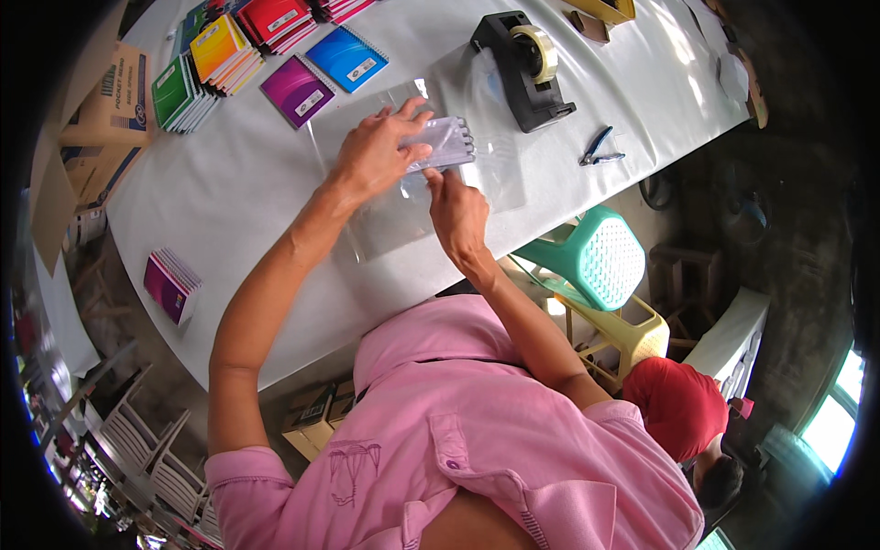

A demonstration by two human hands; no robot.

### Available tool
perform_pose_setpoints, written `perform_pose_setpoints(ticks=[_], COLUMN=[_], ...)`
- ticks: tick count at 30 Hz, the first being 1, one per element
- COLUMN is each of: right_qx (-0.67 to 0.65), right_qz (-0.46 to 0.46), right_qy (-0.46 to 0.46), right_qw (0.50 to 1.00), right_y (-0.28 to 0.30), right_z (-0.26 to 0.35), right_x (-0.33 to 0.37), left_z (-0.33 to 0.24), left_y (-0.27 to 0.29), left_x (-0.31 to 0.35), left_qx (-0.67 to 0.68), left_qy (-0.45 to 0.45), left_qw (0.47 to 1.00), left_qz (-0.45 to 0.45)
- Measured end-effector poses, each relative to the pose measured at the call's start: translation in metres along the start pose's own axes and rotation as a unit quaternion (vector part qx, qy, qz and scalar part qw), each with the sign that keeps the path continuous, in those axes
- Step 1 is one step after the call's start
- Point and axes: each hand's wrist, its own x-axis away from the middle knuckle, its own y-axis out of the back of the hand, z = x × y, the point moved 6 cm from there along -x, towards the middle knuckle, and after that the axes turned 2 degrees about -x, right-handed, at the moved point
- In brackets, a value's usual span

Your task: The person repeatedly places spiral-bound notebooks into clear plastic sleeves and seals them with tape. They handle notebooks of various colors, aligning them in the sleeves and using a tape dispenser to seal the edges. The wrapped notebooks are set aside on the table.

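Observation:
A stack of small spiral notebooks (445, 144) lies on the table in clear plastic, its pale page edges up and its wire loops at the right end. My left hand (380, 151) rests over its left end, thumb and fingers spread across it and holding it. At the near side, my right hand (460, 213) is closed, its fingertips pinching the clear plastic film (399, 225) by the bundle. More of the film spreads flat beneath both hands. Just beyond lie a purple notebook (298, 90) and a blue notebook (346, 58).
Stacks of green (179, 96), yellow (220, 50) and red notebooks (275, 23) stand at the far left. A black tape dispenser (518, 78) and blue-handled nippers (599, 148) lie to the right. Purple notebooks (172, 286) sit near the left edge. Stools (605, 261) stand beside the table; a person in red (678, 408) is close by.

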Motion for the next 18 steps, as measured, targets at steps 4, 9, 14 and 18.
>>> perform_pose_setpoints(ticks=[4, 9, 14, 18], right_qx=[-0.156, -0.164, -0.321, -0.448], right_qz=[0.077, 0.129, 0.127, 0.296], right_qy=[-0.029, -0.043, -0.005, -0.12], right_qw=[0.984, 0.977, 0.938, 0.835], right_y=[-0.017, -0.016, -0.034, -0.019], right_z=[-0.021, -0.019, -0.041, -0.084], right_x=[-0.007, -0.013, -0.018, -0.033], left_z=[0.003, 0.001, 0.015, 0.021], left_y=[0.011, 0.008, 0.005, 0.008], left_x=[-0.009, -0.006, -0.015, -0.022], left_qx=[-0.006, -0.048, 0.104, -0.118], left_qy=[0.008, -0.027, 0.005, -0.047], left_qw=[0.999, 0.998, 0.991, 0.985], left_qz=[0.035, 0.005, 0.09, 0.12])
